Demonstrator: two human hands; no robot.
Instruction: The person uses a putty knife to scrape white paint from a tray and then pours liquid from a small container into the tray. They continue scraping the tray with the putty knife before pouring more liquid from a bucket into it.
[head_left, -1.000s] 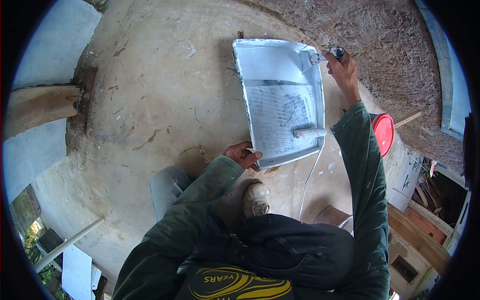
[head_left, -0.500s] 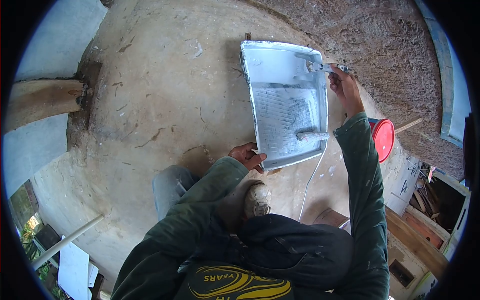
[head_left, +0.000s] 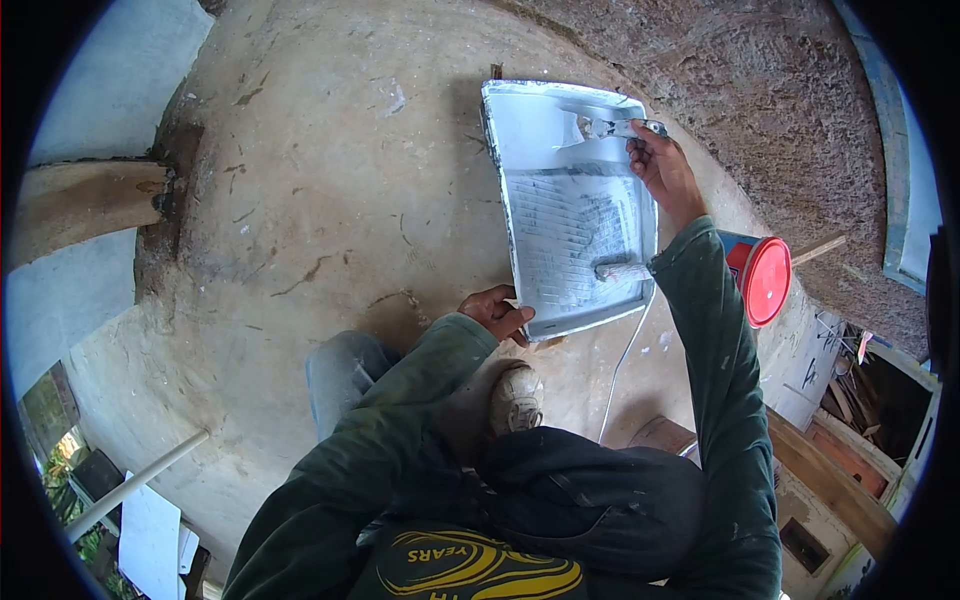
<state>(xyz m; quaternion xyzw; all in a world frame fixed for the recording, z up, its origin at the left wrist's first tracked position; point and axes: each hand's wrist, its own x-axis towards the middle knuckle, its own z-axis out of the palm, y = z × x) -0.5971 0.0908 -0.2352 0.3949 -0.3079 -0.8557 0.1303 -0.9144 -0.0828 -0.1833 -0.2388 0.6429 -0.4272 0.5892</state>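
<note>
A paint tray [head_left: 517, 235] lies in front of me, with pale paint in its far end and a ribbed slope nearer to me. My left hand [head_left: 497, 313] grips its near left corner, thumb over the rim. My right hand [head_left: 662, 168] is closed round the handle of a paint-smeared scraper or brush [head_left: 622, 128], whose head is at the paint in the far end. A small roller [head_left: 622, 272] rests on the ribbed part near the right rim, with a thin white wire or cord running down from that side.
Right of the tray stands a bucket with a red lid [head_left: 767, 282], a wooden stick [head_left: 818, 250] beside it. A rough wall [head_left: 780, 110] rises beyond. My shoe [head_left: 517, 398] is just below the tray. A pale pole [head_left: 140, 483] is at lower left, a wooden post [head_left: 90, 205] at left.
My right hand and its tool have moved left, further over the paint at the far end. My left hand has stayed on the corner.
</note>
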